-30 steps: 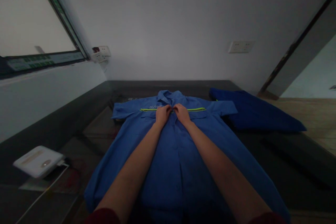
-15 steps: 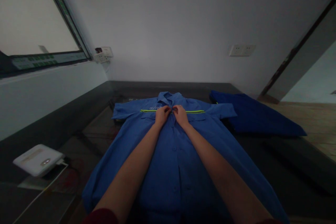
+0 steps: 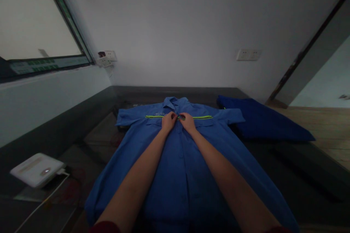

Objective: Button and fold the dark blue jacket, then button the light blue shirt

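A blue short-sleeved shirt (image 3: pixel 166 174) lies spread on the dark table, its collar towards the wall and a yellow-green stripe across the chest. My left hand (image 3: pixel 168 121) pinches the front edge of the shirt just below the collar. Close beside it, my right hand (image 3: pixel 187 122) pinches the opposite front edge at stripe height. The fingertips of both hands nearly meet over the front opening. Whatever button lies between them is too small to make out. Below my hands the front opening runs down between my forearms.
Dark blue folded cloth (image 3: pixel 262 120) lies right of the shirt, partly under its sleeve. A white device (image 3: pixel 37 169) with a cable sits at the left on the dark table (image 3: pixel 93 153). Wall sockets (image 3: pixel 248 55) are beyond the table, and a window is at upper left.
Both hands stay at the same place on the shirt front, with only slight finger movement. The whole view has shifted a little.
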Motion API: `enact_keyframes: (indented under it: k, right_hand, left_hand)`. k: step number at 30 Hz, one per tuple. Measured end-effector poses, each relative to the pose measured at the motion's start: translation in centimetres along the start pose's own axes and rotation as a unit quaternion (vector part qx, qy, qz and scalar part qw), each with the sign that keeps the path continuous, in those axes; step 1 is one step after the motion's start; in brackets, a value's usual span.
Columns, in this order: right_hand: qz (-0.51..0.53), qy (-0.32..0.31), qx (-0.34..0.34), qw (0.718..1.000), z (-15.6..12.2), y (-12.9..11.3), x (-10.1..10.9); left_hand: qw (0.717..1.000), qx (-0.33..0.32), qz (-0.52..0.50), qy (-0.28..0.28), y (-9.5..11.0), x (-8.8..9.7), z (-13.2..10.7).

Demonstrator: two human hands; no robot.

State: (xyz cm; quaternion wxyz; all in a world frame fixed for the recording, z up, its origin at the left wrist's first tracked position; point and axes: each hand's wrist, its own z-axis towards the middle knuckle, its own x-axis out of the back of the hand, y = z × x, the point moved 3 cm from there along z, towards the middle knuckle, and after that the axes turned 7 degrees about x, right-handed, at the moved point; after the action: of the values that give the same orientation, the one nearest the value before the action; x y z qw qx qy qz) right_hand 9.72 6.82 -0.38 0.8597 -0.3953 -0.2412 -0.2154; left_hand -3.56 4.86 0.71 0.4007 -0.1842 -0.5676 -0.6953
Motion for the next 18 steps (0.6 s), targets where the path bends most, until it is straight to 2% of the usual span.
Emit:
enact_keyframes:
  k: [5,11,18]
  right_hand:
    - [0.010,0.004,-0.014,1.000,0.1,0.4,-0.1]
    - [0.030,0.024,-0.026,0.999,-0.1,0.6,0.1]
    - [0.060,0.080,-0.044,0.994,0.3,1.0,1.7]
  left_hand:
    - [0.999,0.007,0.043,-0.003,0.3,0.0,-0.2]
    - [0.999,0.000,0.037,-0.011,0.4,0.1,-0.3]
    - [0.997,-0.045,0.066,0.002,1.4,0.6,-0.7]
